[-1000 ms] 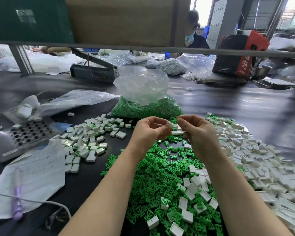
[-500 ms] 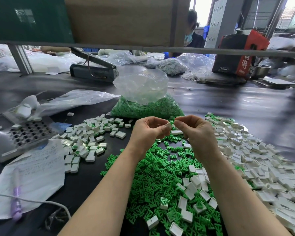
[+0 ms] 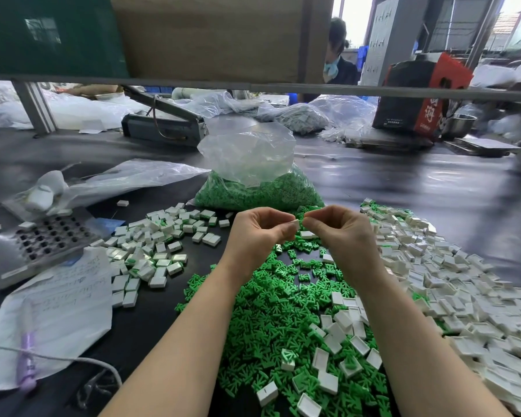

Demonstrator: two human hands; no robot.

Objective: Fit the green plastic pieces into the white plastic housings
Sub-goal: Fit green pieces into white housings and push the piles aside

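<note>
Left hand (image 3: 260, 233) pinches one white housing (image 3: 295, 224) (right hand (image 3: 340, 228) curled close).

light: bright daylight from rear windows | glare: sheen on dark table (image 3: 433, 200) | edges: wide-angle bending

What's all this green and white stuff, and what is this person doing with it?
A person is assembling small parts by hand. The left hand pinches a white housing at the fingertips, and the right hand meets it there, fingers curled; whether they hold a green piece is hidden. Loose green pieces lie heaped under the arms, empty white housings spread to the right, and a pile of housings with green showing sits to the left. A bag of green pieces stands behind.
</note>
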